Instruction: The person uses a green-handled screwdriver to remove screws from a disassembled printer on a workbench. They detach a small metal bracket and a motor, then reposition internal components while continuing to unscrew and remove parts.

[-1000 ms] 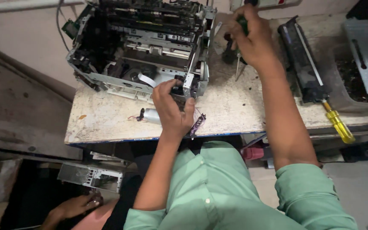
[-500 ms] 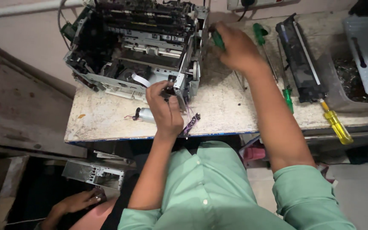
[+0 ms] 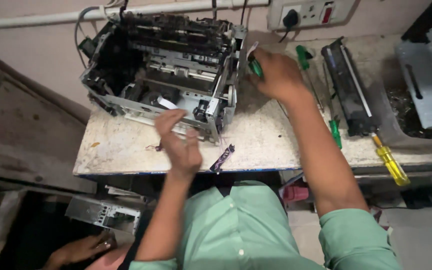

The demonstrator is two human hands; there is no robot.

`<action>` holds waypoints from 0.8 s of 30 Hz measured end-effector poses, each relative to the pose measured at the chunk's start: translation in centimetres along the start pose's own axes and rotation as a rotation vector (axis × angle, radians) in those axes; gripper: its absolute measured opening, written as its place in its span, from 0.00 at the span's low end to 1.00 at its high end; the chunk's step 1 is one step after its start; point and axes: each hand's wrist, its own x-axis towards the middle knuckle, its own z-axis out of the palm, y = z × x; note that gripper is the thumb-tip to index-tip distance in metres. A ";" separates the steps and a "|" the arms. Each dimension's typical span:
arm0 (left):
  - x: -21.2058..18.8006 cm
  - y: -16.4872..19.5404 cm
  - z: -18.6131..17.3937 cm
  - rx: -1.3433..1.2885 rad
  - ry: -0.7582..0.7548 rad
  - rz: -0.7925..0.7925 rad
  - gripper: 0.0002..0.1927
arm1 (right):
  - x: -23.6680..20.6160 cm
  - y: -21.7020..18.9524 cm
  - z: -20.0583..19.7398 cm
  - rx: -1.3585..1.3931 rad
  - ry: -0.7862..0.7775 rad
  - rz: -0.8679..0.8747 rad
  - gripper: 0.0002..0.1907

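Hands have shifted in the last second: the right hand (image 3: pixel 276 75), which was over the tools at the desk's far edge, is now closed around a green-handled screwdriver (image 3: pixel 255 67) and has brought it to the right side of the stripped grey printer chassis (image 3: pixel 166 75) standing at the far left of the worn pale desk (image 3: pixel 261 145). The left hand (image 3: pixel 181 147), earlier pressed against the chassis front, has eased off and hovers open, fingers spread, holding nothing, near the front edge. That suggests work on a fastener at the chassis side is starting. At the far right corner a grey tray (image 3: pixel 393 127) holds a pale flat panel (image 3: pixel 428 82) and dark debris. Another person's hand (image 3: pixel 83 250) shows below the desk.
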 end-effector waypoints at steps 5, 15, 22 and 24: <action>3.3 -3.7 -6.2 0.331 0.081 0.093 0.11 | -0.1 0.2 0.3 -0.016 0.167 -0.145 0.21; 3.4 -9.1 -9.7 0.258 0.174 -0.139 0.15 | -0.2 -1.1 -0.8 0.099 0.439 -0.229 0.20; 2.7 -11.0 -10.5 0.387 0.116 -0.137 0.16 | -0.8 -2.6 -1.7 0.089 0.519 -0.294 0.14; 2.7 -11.2 -10.7 0.403 0.117 -0.146 0.16 | -0.5 -2.9 -1.5 0.075 0.553 -0.371 0.13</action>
